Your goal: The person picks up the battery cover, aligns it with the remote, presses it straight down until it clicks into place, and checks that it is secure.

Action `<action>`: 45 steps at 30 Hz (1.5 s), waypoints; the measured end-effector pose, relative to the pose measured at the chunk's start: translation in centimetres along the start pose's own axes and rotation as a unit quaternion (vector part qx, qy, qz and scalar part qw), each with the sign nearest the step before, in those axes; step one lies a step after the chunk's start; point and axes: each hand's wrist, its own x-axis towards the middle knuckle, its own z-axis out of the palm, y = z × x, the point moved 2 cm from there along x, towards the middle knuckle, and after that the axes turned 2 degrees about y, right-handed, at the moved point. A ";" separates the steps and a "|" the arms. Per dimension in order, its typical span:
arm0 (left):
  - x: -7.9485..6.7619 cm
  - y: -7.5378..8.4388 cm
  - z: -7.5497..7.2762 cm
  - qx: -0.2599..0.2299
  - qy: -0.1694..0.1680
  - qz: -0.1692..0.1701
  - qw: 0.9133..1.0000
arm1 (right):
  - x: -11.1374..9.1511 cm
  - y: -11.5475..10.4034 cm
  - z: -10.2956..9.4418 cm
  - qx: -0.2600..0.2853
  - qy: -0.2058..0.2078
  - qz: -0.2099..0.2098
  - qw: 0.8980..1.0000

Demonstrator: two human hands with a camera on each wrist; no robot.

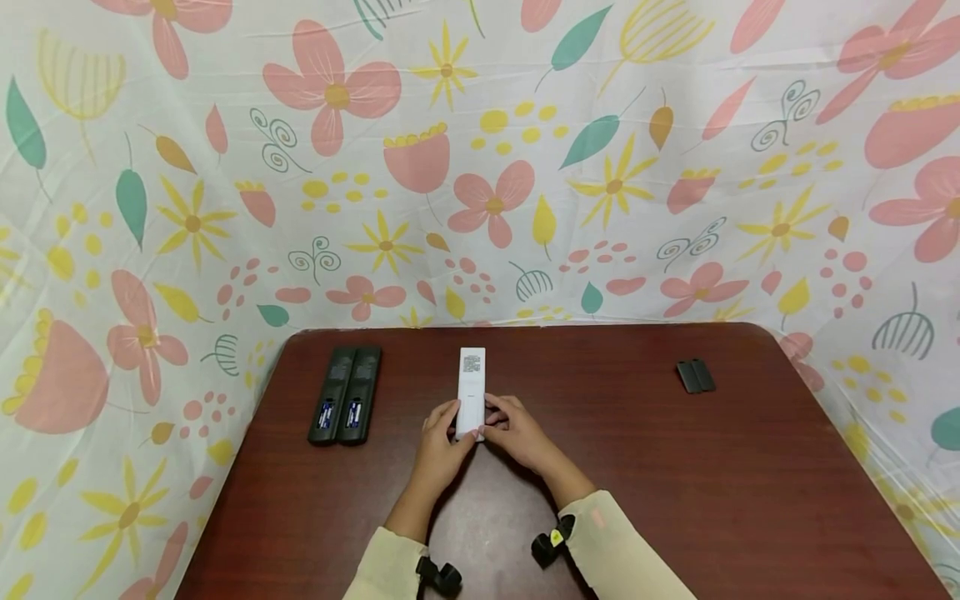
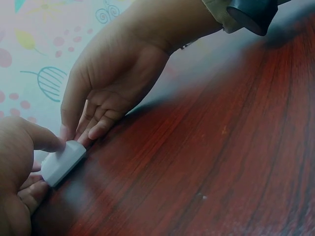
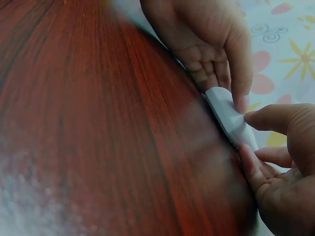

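Note:
A white remote control lies back side up on the table, with a printed code label near its far end. My left hand holds its near end from the left, thumb on top and fingers along the side. From the right, my right hand grips the same end, its thumb also on the back. In the left wrist view the rounded near end of the remote shows between both thumbs. The right wrist view shows the remote low against the tabletop; its front face is hidden.
Two black remotes lie side by side at the left, their battery compartments uncovered with batteries inside. Small black battery covers sit together at the right. Behind the brown table hangs a flower-patterned cloth.

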 end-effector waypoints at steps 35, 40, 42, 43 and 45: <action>-0.4 1.7 -2.6 -0.086 0.125 0.035 0.988 | -0.9 -2.5 -1.5 0.058 0.089 -0.027 0.994; -0.6 2.0 -3.4 -0.091 0.129 0.036 0.987 | -1.0 -2.6 -1.9 0.049 0.095 -0.033 0.994; -0.6 1.9 -3.7 -0.094 0.131 0.038 0.986 | -1.0 -2.4 -2.1 0.049 0.098 -0.028 0.994; -0.6 1.8 -3.8 -0.095 0.132 0.037 0.986 | -1.1 -2.4 -2.2 0.048 0.099 -0.025 0.994; -0.5 1.7 -4.1 -0.099 0.136 0.033 0.985 | -1.1 -2.3 -2.4 0.050 0.101 -0.021 0.993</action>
